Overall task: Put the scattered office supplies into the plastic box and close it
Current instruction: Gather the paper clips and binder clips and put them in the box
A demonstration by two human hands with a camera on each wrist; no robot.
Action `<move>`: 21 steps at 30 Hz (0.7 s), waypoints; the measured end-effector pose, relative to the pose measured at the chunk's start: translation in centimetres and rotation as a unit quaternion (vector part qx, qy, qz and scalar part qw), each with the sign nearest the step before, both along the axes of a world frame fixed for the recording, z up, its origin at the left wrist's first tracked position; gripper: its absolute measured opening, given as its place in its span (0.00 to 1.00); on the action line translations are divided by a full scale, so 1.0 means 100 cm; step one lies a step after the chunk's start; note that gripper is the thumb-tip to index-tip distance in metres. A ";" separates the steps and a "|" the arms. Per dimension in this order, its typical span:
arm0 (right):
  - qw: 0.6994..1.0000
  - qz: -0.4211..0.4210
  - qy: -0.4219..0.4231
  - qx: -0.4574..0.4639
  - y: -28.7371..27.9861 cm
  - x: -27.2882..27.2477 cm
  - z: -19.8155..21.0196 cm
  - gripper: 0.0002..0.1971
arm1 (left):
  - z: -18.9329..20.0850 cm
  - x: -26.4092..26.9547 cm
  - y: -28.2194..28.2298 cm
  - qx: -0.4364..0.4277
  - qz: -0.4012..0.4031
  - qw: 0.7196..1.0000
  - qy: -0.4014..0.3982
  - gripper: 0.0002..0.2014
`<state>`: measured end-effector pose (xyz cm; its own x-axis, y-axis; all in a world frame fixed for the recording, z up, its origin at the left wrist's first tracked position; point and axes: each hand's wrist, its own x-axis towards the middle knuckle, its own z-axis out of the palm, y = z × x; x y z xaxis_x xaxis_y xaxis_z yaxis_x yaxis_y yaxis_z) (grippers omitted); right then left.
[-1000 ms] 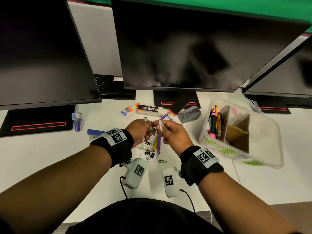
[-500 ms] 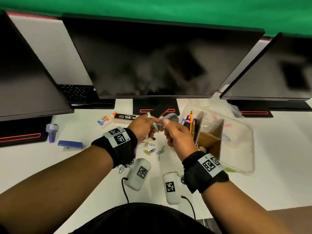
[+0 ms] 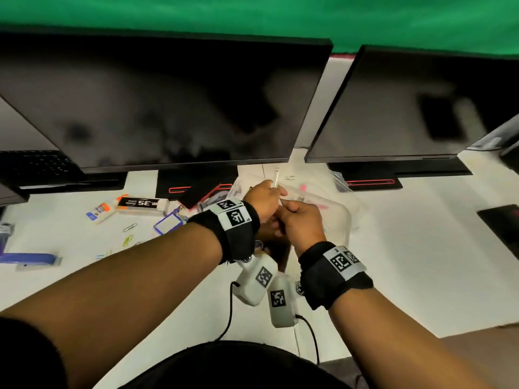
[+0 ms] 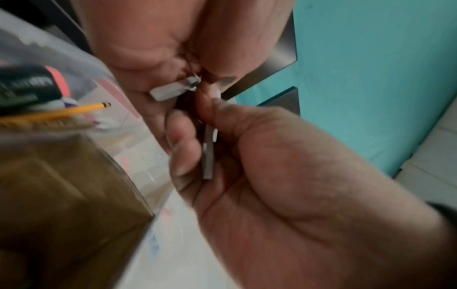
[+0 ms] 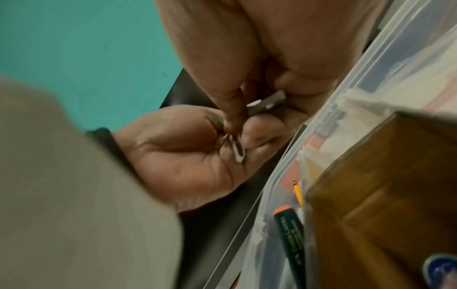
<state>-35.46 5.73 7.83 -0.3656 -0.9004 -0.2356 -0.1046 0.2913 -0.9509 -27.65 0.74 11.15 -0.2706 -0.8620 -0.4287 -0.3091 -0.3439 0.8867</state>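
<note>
White desk (image 3: 421, 262) under a row of dark monitors (image 3: 168, 102), green backdrop behind, and both hands are bunched together right above the clear plastic box (image 3: 344, 217), which sits open just right of centre. Left hand (image 3: 262, 202) has its fingers curled around a thin clear stick-like thing (image 3: 276, 178) that pokes up past the knuckles; can't tell what it actually is. Right hand (image 3: 302, 223) is touching the left, with thumb and fingers pinching small pieces between them. Left wrist cam shows it better: the right hand's fingertips (image 4: 183, 136) clamp a flat grey strip (image 4: 208, 154), and another pale grey bit (image 4: 173, 91) sits against the left hand's fingers. Right wrist cam catches something the head view hides completely: a little white-and-dark clip-looking thing (image 5: 237, 148) lying in a cupped palm. Inside the box there's a brown cardboard divider (image 5: 385, 195), a yellow pencil (image 5: 298, 192) and a dark marker with an orange end (image 5: 290, 234). Plenty of bare desk to the right of the box; left side is cluttered with a glue bottle (image 3: 102, 210), a black staple box (image 3: 143, 204), loose paper clips (image 3: 129, 234) and a blue stapler (image 3: 28, 259) near the edge.
</note>
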 end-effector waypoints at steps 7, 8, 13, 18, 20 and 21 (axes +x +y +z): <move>0.997 -0.008 -0.011 0.082 -0.008 -0.034 -0.004 0.15 | -0.011 -0.033 -0.001 0.057 0.005 0.998 0.002 0.19; 0.996 -0.005 -0.005 0.085 -0.010 -0.035 -0.004 0.15 | -0.011 -0.034 -0.002 0.067 0.010 0.998 0.004 0.19; 0.994 0.011 0.037 0.105 -0.024 -0.041 -0.009 0.16 | -0.016 -0.036 -0.013 0.131 0.046 0.990 0.025 0.20; 0.984 0.053 0.065 0.154 -0.029 -0.043 -0.008 0.17 | -0.025 -0.035 -0.021 0.181 0.077 0.980 0.033 0.22; 0.980 0.072 0.050 0.178 -0.030 -0.046 -0.006 0.18 | -0.027 -0.035 -0.023 0.195 0.082 0.977 0.037 0.23; 0.978 0.081 0.044 0.188 -0.030 -0.047 -0.003 0.18 | -0.029 -0.035 -0.025 0.197 0.079 0.977 0.037 0.24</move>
<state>-40.13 2.74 7.48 -0.2586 -0.8039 -0.5356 -0.2551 0.5916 -0.7648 -31.13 -1.77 8.23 -0.1913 -0.6677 -0.7194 -0.1644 -0.7008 0.6942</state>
